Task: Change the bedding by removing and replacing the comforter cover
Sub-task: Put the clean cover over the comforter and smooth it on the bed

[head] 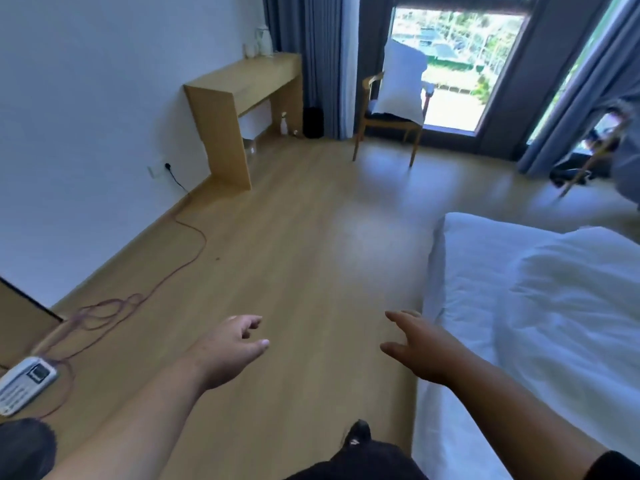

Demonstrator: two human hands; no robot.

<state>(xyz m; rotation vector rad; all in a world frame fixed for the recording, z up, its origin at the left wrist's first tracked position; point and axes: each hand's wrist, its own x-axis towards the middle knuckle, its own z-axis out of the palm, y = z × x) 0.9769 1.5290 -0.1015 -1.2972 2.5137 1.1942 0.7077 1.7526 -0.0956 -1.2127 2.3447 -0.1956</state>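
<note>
A bed [460,271] with a white sheet fills the right side of the view. A rumpled white comforter [575,306] lies on top of it. My left hand [228,348] hovers over the wooden floor with loosely curled fingers and holds nothing. My right hand [419,344] reaches forward beside the bed's near edge, fingers relaxed and empty. Both forearms stretch out in front of me. A white pillow [401,81] stands on a wooden chair [388,123] by the window.
A wooden desk [239,98] stands against the left wall. A cable [166,271] trails along the floor to a silver device [24,382] at the lower left. Grey curtains [311,46] frame the window. A second chair [595,154] stands at the far right.
</note>
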